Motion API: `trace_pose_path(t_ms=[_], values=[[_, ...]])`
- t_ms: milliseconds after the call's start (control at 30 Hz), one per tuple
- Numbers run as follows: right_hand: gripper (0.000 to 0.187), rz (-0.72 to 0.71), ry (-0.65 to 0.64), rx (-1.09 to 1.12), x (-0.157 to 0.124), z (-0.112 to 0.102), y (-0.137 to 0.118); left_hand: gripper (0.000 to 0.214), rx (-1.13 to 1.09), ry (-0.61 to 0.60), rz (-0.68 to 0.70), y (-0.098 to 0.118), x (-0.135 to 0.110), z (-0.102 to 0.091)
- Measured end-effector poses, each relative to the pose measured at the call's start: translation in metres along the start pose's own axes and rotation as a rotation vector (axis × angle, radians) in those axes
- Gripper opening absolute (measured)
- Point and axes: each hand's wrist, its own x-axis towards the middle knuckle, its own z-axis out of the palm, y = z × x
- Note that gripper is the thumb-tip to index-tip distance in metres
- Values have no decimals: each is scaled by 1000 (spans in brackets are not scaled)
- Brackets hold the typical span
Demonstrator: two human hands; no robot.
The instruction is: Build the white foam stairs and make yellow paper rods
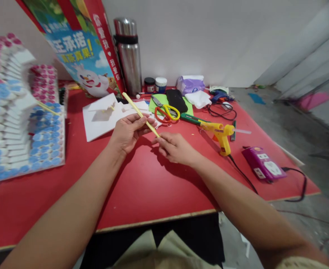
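Note:
A thin yellow stick (131,103) slants between my hands above the red table. My left hand (131,129) is closed around its middle, the thumb lying on top. At the stick's lower right end, the fingers of my right hand (174,147) pinch the tip. Behind my left hand lie white foam board pieces (89,125), one with a jagged cutout. Scissors (164,111) with red and yellow handles rest on a green sheet just beyond the stick. To the right of my right hand sits a yellow glue gun (223,136) with a clear glue stick in its back.
At left stands a white stepped model (21,130) with blue and pink pieces. A carton (80,48), a steel thermos (129,56), paint jars (160,84) and a purple tissue pack (191,84) line the back. A purple power socket (265,164) and cords occupy the right edge.

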Motion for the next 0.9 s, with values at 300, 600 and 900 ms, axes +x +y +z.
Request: trace_pose_path(t_ms=[300,600,900], values=[[22,185,-409,782,-4,-16,-2,17,-47,-54,3,6,-3,3],[24,177,-245,615,4,-5,2,24,104,2,-74,4,-10,15],[16,122,-10,239,-1,10,-2,32,143,99,-47,0,-10,19]])
